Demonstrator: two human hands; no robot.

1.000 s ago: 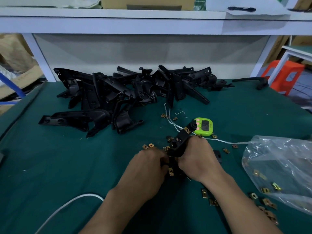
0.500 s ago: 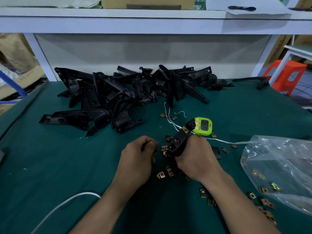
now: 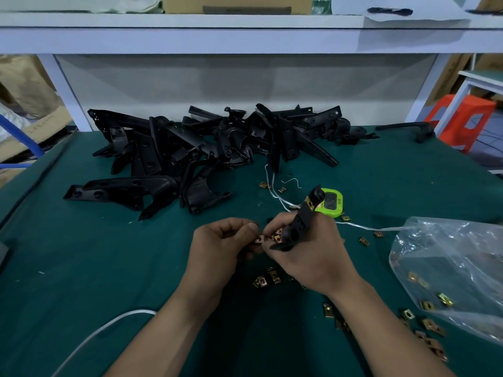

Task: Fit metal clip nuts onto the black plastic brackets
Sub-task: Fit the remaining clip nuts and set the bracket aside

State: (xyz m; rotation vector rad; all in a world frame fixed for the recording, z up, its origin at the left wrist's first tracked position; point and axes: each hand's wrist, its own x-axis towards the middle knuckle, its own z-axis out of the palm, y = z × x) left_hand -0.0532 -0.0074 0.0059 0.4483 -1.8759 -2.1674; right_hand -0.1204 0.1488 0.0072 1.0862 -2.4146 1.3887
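Right hand (image 3: 310,257): grips black plastic bracket (image 3: 300,221).
Left hand (image 3: 223,246): pinches brass-coloured metal clip nut (image 3: 260,238) beside bracket's lower end.

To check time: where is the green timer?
In the head view, the timer lies right of centre, just behind the bracket in the right hand.

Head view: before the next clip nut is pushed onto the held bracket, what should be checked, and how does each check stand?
1. The bracket is gripped by the right hand: ok.
2. A clip nut is pinched by the left hand: ok.
3. The clip nut is close to the bracket's lower end: ok.
4. The clip nut's open side faces the bracket edge: cannot tell, too small.
5. The upper-end nut sits on the bracket: ok.
6. The spare clip nuts lie on the mat below the hands: ok.
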